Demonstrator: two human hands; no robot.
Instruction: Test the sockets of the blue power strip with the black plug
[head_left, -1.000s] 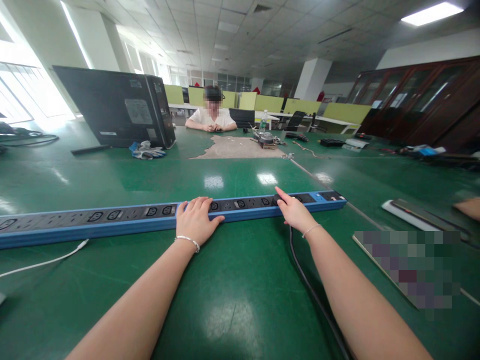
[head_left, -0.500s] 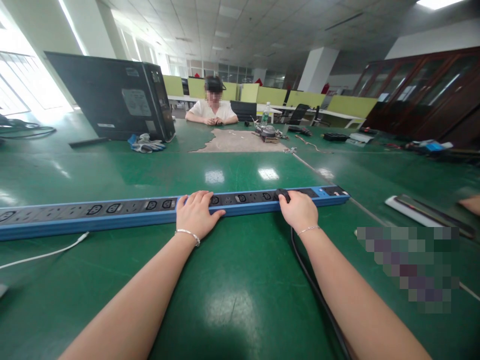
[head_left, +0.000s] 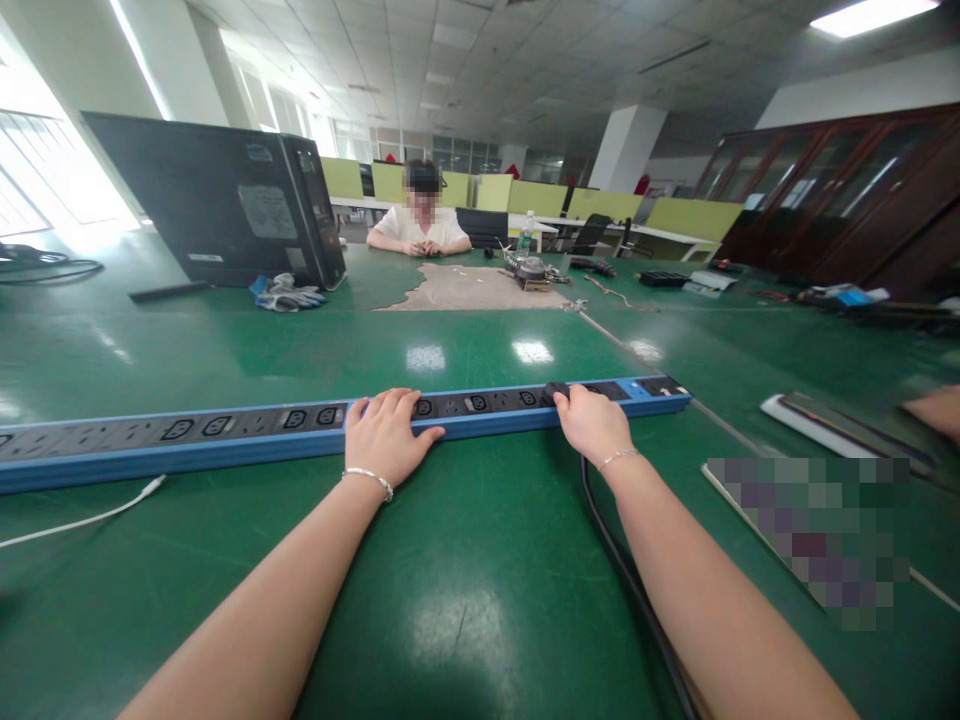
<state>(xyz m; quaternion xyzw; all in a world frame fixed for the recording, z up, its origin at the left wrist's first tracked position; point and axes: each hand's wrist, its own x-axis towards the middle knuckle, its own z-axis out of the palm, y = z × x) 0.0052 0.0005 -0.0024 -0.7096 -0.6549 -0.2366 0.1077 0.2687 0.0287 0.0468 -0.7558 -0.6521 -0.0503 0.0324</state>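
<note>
A long blue power strip (head_left: 240, 426) with a black socket face lies across the green table. My left hand (head_left: 383, 432) grips it near the middle, fingers over the top and thumb along the front side. Closed around a black power plug (head_left: 556, 391), my right hand (head_left: 596, 425) is at the strip's right part. The plug sits against the socket face; how deep it is in cannot be seen. From it a black cable (head_left: 611, 540) runs down beneath my right forearm.
A black computer case (head_left: 217, 200) and gloves (head_left: 287, 293) are at the back left. A white cable (head_left: 97, 522) lies front left. Across the table sits a person (head_left: 420, 225). On the right are a white-edged bar (head_left: 832, 432), a blurred-out flat object (head_left: 810, 535) and another person's hand (head_left: 934, 408).
The view has shifted slightly, so everything appears a little further left and most things slightly lower. Both hands keep their hold on the strip and the plug.
</note>
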